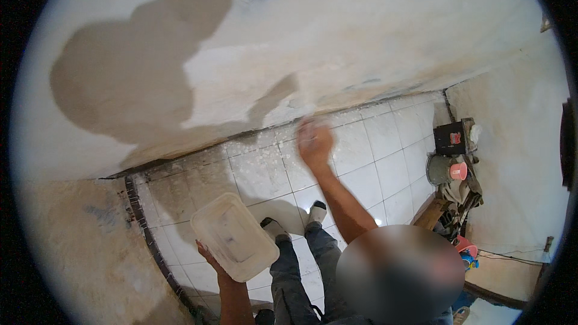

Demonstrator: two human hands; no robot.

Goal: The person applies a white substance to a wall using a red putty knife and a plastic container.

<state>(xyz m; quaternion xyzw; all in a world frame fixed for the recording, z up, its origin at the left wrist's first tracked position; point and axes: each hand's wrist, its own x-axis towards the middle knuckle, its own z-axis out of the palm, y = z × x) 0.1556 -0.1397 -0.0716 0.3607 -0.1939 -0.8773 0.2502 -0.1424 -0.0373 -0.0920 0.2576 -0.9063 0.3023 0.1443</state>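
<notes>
My left hand (209, 254) holds a translucent rectangular plastic tub (233, 236) from below, low at the left, over the floor tiles. The tub's inside looks smeared with pale material. My right hand (314, 142) is stretched forward and up to the lower part of the pale plastered wall (361, 36). It is blurred by motion, so I cannot tell whether its fingers grip anything. Below it, my two feet (295, 219) stand on the white tiled floor (385, 162).
A large darker damp patch (126, 78) covers the wall's left side. At the right corner lies a heap of things: a black box (451, 137), a grey bucket (439, 170), a pink cup (459, 171), cloths and wooden pieces. A rough wall (72, 247) closes the left.
</notes>
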